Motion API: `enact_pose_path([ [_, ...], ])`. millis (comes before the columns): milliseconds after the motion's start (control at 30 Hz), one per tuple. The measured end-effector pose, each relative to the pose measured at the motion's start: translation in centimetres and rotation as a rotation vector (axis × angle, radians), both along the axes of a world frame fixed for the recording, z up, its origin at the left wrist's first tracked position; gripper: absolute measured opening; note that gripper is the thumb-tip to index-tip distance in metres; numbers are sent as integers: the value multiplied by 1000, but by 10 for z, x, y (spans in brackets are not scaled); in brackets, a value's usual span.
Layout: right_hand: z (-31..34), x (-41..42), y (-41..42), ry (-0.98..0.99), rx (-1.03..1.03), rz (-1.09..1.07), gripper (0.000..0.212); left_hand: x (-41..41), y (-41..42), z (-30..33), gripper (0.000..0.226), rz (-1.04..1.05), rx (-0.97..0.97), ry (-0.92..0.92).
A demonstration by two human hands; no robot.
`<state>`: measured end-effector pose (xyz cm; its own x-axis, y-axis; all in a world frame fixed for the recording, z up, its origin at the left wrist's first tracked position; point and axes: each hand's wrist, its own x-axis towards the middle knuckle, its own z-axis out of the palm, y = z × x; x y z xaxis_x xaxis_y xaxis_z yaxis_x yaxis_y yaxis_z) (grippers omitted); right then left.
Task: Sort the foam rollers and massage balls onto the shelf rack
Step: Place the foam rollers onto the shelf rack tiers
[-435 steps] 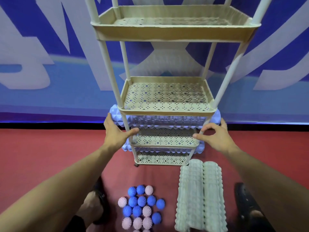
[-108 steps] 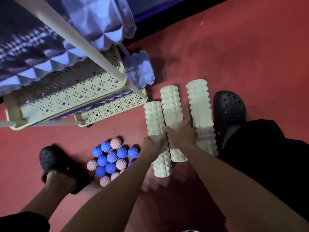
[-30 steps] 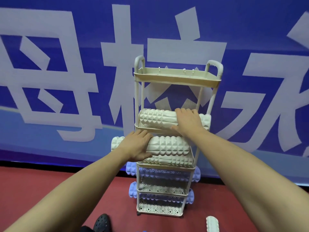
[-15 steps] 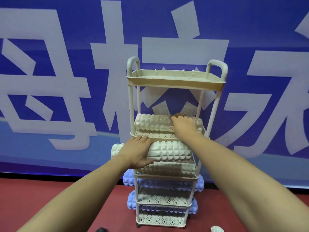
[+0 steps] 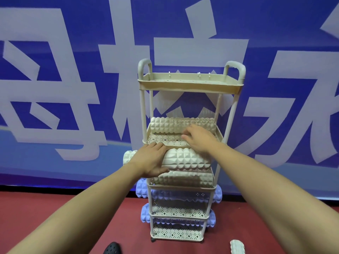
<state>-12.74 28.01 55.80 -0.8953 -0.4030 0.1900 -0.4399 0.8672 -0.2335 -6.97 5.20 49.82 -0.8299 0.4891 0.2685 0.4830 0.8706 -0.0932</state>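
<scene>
The beige shelf rack [image 5: 190,87] stands against a blue banner wall. A cream foam roller [image 5: 168,124] lies at the back of the second shelf. My right hand [image 5: 200,138] hovers just in front of it, fingers apart and holding nothing. My left hand [image 5: 152,160] grips another cream roller [image 5: 187,160] at the front of the third shelf, its left end sticking out past the rack post. It sits on top of a third cream roller [image 5: 183,178] lying on that shelf. The massage balls are out of view.
Two blue foam rollers [image 5: 142,188] [image 5: 145,215] lie across the lower shelves, their ends poking out on both sides. The top tray holds nothing. On the red floor, the end of one more cream roller [image 5: 237,247] shows at bottom right and a black shoe [image 5: 112,248] at bottom centre.
My right hand has let go of the roller on the second shelf and drawn back toward me. My left hand stays on the roller at the third shelf.
</scene>
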Motion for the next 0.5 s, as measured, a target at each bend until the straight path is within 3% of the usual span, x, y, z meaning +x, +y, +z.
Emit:
enact_pose_path([
  [100, 7, 20, 3, -117, -33, 91, 41, 5, 5, 8, 78, -10, 8, 30],
  [233, 16, 46, 5, -338, 113, 108, 67, 15, 14, 18, 76, -86, -17, 75],
  [367, 21, 66, 11, -457, 24, 155, 56, 26, 28, 23, 72, -180, -49, 142],
  [500, 13, 70, 13, -434, -23, 172, 48, 28, 38, 26, 71, -267, -56, 189],
])
